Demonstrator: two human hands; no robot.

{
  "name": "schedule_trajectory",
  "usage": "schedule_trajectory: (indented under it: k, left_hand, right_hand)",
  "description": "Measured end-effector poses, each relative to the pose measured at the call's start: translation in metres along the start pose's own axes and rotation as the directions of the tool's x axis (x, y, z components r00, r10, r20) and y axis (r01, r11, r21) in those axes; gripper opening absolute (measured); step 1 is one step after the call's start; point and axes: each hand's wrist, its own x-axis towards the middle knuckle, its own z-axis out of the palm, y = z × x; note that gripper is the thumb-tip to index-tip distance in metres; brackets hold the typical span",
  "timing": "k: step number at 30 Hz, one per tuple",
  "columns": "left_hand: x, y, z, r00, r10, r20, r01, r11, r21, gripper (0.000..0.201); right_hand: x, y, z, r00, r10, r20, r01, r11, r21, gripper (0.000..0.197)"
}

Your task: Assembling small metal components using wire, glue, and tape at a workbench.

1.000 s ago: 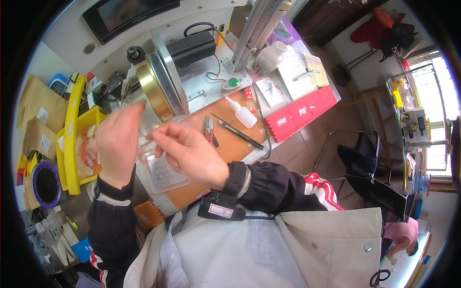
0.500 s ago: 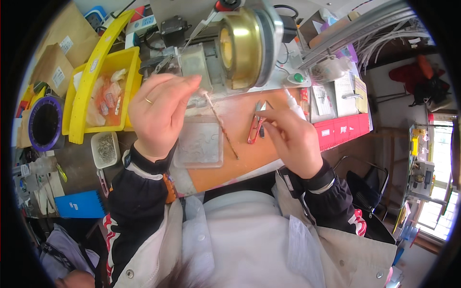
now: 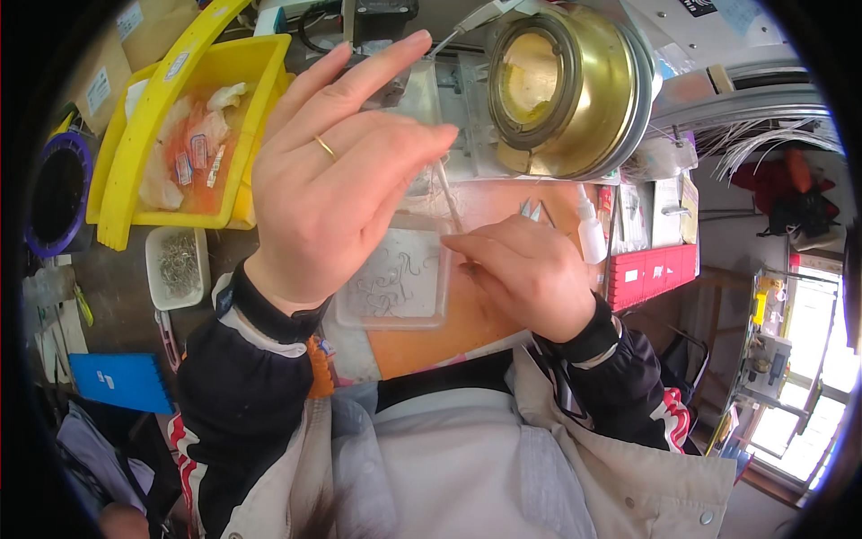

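Note:
My left hand (image 3: 346, 175) is raised above the bench, thumb and index finger pinched, the other fingers stretched out. Whatever lies in that pinch is too small to make out. Lower and to the right, my right hand (image 3: 530, 269) is closed, its fingertips by a thin brownish stick (image 3: 447, 196). They cover the stick's near part, and I cannot tell whether they grip it. Beneath both hands a shallow clear tray (image 3: 395, 321) holds several small curved metal pieces like hooks. The tips of small snips (image 3: 532, 210) show just beyond my right hand.
A brass-coloured drum (image 3: 575, 90) on a machine stands at the back. Left are a yellow bin (image 3: 171, 218) with bags, a white dish (image 3: 153, 274) of small metal pieces and a blue comb-edged board (image 3: 121, 382). Right are a white bottle (image 3: 591, 232) and a red box (image 3: 651, 274).
The view has shifted closer to the bench. My right hand has moved left toward the stick and tray, now hiding most of the snips. My left hand's outer fingers have spread out.

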Motion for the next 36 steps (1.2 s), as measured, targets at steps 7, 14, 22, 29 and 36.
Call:
schedule_trajectory:
  k: [7,14,22,29,36]
  left_hand:
    - [0.0,-0.001,0.009,0.995,-0.017,-0.1,0.021,0.999,0.041,0.014]
    - [-0.002,0.003,-0.003,0.999,-0.042,0.02,0.041,0.998,0.051,0.017]
    - [-0.005,0.006,-0.003,0.992,-0.103,0.068,0.103,0.995,0.01,0.019]
    - [-0.005,0.001,-0.002,0.991,-0.115,0.065,0.115,0.993,-0.009,0.018]
    - [-0.003,0.002,-0.002,0.991,-0.118,0.068,0.119,0.993,-0.009,0.017]
  right_hand:
    - [0.012,-0.015,-0.011,0.956,0.167,-0.242,-0.117,0.971,0.206,0.031]
    - [0.016,-0.016,-0.01,0.978,0.105,-0.18,-0.069,0.978,0.195,0.03]
    - [0.011,-0.017,-0.007,0.976,0.11,-0.186,-0.078,0.982,0.173,0.031]
    - [0.002,-0.017,-0.021,0.961,0.089,-0.264,-0.056,0.99,0.131,0.036]
    - [-0.002,-0.027,-0.032,0.892,0.126,-0.435,-0.085,0.99,0.112,0.042]
